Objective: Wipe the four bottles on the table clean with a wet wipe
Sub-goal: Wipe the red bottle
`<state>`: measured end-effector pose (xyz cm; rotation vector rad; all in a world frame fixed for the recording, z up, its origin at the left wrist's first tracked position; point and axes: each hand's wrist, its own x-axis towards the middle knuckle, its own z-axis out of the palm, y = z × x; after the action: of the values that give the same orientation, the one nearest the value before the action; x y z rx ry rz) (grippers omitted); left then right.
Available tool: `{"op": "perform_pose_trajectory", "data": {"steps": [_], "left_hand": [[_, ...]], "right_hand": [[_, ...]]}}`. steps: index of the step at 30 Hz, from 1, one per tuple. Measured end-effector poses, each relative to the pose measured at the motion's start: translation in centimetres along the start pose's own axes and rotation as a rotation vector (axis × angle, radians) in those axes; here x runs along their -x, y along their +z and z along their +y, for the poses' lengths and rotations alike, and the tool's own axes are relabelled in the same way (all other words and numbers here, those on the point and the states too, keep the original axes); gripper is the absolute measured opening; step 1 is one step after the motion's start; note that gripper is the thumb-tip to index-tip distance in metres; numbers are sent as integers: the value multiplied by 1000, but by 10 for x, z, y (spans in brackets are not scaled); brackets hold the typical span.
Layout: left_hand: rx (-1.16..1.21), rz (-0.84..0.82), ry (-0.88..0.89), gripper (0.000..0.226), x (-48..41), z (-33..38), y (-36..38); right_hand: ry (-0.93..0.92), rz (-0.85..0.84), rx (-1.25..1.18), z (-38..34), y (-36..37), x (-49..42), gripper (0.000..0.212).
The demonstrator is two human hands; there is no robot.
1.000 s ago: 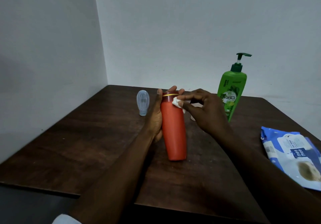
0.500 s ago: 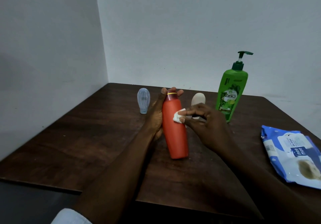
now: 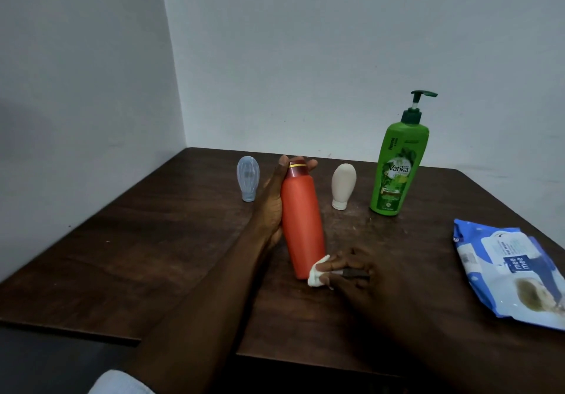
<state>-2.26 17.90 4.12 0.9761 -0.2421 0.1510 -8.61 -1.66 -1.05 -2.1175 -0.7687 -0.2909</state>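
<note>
So at that point I had the orange bottle (image 3: 301, 225) in the middle of the frame, tilted with its cap leaning toward the upper left. My left hand (image 3: 272, 207) was wrapped round it from the left, thumb up by the cap and fingertips poking out on the far side. My right hand (image 3: 351, 271) was pinching the balled-up wet wipe (image 3: 316, 274) against the bottom end of the bottle. I honestly couldn't tell whether the base was sitting on the table (image 3: 153, 240) or just off it.

What worried me was that a damp, smooth bottle held at a lean could slide down through my left grip if I rubbed hard at the base. The cap end was also close to the little blue bottle (image 3: 248, 178), just left of my hand, and the beige one (image 3: 343, 185) was off to the right. Both stood on their caps, so I reckoned one bump from a swing would topple them. The green pump bottle (image 3: 394, 167) in the upper right looked safely out of reach.

For room, there was a big bare stretch of wood across the left of the frame. The near edge of the table ran along the bottom under my forearms. The wipes pack (image 3: 507, 271) took up the right side, close to that edge.
</note>
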Motion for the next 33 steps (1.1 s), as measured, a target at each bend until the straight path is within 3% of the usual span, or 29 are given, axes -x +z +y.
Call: {"op": "perform_pose_trajectory", "data": {"steps": [7,11,18,26,33], "left_hand": [[22,-3,-8,38,0,-3,-1],[81,-39,-51,60,-1,-6,0],[169,-65,-65,84,-7,-11,-1],[176,-33,-49,75,-8,-12,0],[157,-33,-69,81,-7,-9,2]], "right_hand": [[4,43,9,-1,0,-2,21],[20,78,-116,-9,-1,-13,17],[-64,307,-17,-31,-9,-64,16],[-13,422,-46,-36,-6,-99,13],[-184,420,209,-49,4,-96,11]]}}
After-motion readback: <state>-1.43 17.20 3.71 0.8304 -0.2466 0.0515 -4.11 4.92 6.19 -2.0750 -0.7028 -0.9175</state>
